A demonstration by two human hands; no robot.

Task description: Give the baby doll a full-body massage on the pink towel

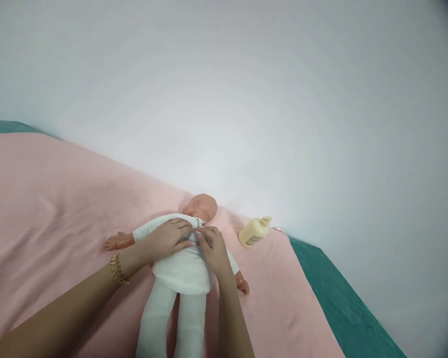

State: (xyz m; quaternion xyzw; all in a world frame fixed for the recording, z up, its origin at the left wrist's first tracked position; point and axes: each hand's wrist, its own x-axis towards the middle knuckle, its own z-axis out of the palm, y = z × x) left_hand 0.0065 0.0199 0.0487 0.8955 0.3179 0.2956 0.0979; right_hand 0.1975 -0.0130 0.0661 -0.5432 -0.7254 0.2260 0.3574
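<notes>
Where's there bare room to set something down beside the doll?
Widest: the pink cloth, wrinkled, left of the doll, bordered by the wall and left forearm. Smaller: nearer than the bottle, between the right forearm and green sheet. Crowded: the doll's upper body, under the left hand and right hand.

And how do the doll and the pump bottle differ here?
The doll is much larger than the pump bottle. The doll wears white; the bottle is pale yellow with printing. The left hand and right hand touch the doll; neither touches the bottle. Both things rest on the pink cloth.
</notes>
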